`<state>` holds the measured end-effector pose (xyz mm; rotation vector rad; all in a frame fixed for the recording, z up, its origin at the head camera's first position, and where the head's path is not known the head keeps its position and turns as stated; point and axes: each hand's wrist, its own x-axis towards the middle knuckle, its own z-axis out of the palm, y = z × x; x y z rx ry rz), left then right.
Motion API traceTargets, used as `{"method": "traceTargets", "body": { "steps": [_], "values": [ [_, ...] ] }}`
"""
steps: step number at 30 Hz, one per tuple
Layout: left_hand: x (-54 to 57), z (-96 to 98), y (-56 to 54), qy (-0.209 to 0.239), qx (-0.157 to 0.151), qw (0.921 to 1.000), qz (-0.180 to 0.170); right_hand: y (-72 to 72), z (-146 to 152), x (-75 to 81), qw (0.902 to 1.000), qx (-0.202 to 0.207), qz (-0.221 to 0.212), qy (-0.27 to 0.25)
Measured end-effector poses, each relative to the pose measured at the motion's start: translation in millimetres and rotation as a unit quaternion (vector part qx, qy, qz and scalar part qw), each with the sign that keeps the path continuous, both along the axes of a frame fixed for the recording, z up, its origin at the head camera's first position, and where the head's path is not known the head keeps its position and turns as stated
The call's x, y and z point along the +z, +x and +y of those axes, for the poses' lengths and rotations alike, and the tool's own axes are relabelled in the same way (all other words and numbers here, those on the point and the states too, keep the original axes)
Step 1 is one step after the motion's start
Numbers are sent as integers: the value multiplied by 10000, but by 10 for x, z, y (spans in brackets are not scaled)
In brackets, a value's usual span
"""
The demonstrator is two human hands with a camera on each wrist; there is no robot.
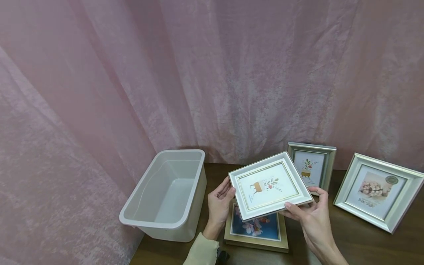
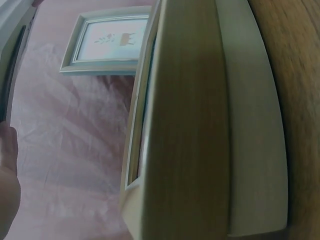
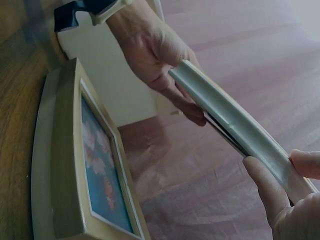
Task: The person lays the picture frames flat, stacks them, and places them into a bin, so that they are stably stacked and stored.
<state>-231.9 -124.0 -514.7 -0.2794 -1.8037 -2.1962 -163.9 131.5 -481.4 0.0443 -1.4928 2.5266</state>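
Observation:
A white picture frame [image 1: 267,186] with a plant print is held up, tilted, between both hands. At its left edge, my left hand [image 1: 219,202] grips it with the thumb near the front. My right hand [image 1: 313,217] pinches the lower right corner, thumb on the front and fingers behind. Under it lies a gold picture frame [image 1: 255,243] with blossoms on blue, partly covered from above. The right wrist view shows the held frame edge-on, with my left hand [image 3: 155,55] at its far end. Two layers show in the side of the gold frame [image 3: 67,160], like a stack.
A deep off-white plastic bin [image 1: 195,206] stands left on the dark wooden table [image 1: 364,246]. Behind the hands, a silvery picture frame [image 1: 328,165] stands by the pink curtain [image 1: 248,73]. Another white picture frame [image 1: 394,221], with a blossom print, stands at the right.

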Motion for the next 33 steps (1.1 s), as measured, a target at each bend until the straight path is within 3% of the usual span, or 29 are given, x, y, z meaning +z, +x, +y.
{"method": "traceTargets", "body": {
  "steps": [6,10,16,24,28,33],
  "values": [
    [19,-27,39,119,-13,9999,-28,20,57,-84,9992,259,263,148],
    [28,-55,80,285,92,9994,-176,36,99,-94,9969,223,38,759],
    [40,-108,132,573,203,9965,-580,64,141,-74,9852,111,-393,1664],
    [36,-177,211,576,182,9943,-882,103,188,-126,9664,158,-338,2544],
    [27,-224,266,349,-137,9949,-939,118,193,-163,9624,174,-335,2690],
    [11,-326,333,-74,-1126,9910,-721,138,180,-208,9553,178,-551,2899]
  ]
}}
